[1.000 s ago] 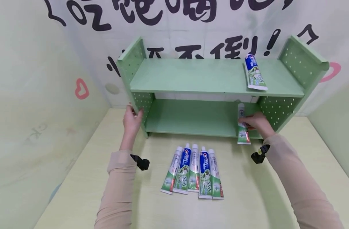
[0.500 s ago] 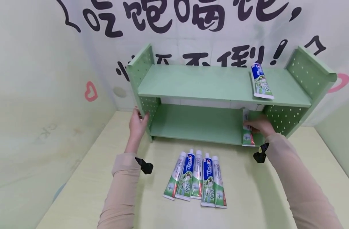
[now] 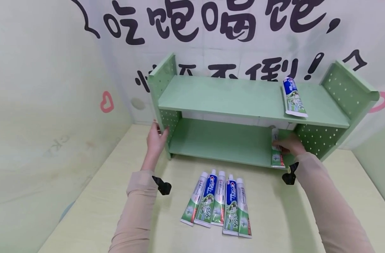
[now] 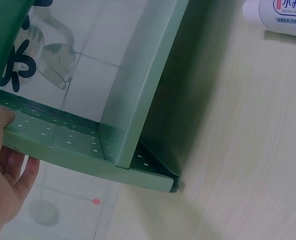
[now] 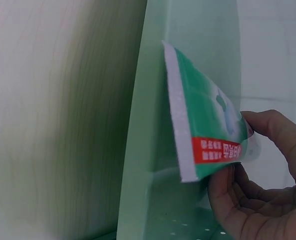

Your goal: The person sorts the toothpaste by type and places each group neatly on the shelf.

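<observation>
A green two-tier shelf [image 3: 217, 140] stands on the table against the wall. My left hand [image 3: 156, 138] grips its left side panel [image 4: 58, 137], thumb on the inner face and fingers on the outer. On the lower tier at the right, my right hand [image 3: 291, 144] pinches a white and green toothpaste tube [image 3: 277, 159] between thumb and fingers. The tube's crimped end [image 5: 180, 120] points to the front edge, and its cap end lies toward the wall. In the right wrist view that end looks slightly raised; whether the tube rests on the board, I cannot tell.
A blue and green toothpaste tube [image 3: 293, 98] lies on the upper tier, right side. Several more tubes [image 3: 217, 203] lie fanned side by side on the table [image 3: 180, 242] in front. The right side panel [image 3: 319, 140] stands close beside my right hand.
My right hand has moved the tube back onto the lower tier; its crimped end stuck out past the front edge before. My left hand keeps its grip. The head view has shifted.
</observation>
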### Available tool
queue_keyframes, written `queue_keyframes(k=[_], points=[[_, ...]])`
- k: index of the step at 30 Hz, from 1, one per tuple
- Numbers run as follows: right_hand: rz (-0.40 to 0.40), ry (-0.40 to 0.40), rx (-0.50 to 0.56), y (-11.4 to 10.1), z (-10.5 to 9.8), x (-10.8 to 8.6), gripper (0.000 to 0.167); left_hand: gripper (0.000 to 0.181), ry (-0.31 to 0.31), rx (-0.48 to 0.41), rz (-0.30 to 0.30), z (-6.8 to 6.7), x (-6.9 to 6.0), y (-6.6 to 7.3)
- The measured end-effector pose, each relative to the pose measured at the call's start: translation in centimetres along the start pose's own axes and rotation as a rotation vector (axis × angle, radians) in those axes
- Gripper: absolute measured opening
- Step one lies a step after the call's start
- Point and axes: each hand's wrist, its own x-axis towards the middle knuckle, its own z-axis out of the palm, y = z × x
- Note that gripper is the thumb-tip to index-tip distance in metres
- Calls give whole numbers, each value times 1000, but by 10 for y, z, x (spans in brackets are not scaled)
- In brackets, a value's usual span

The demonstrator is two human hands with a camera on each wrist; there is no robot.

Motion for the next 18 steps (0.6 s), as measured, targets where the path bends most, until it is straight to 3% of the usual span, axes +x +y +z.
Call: queue_keyframes(k=[13, 18], points=[[18, -2, 26, 5, 0, -2, 82, 34, 5, 0, 5, 3, -2, 1], [-16, 26, 10, 3, 4, -3, 80, 35, 8, -3, 3, 2, 0, 0]])
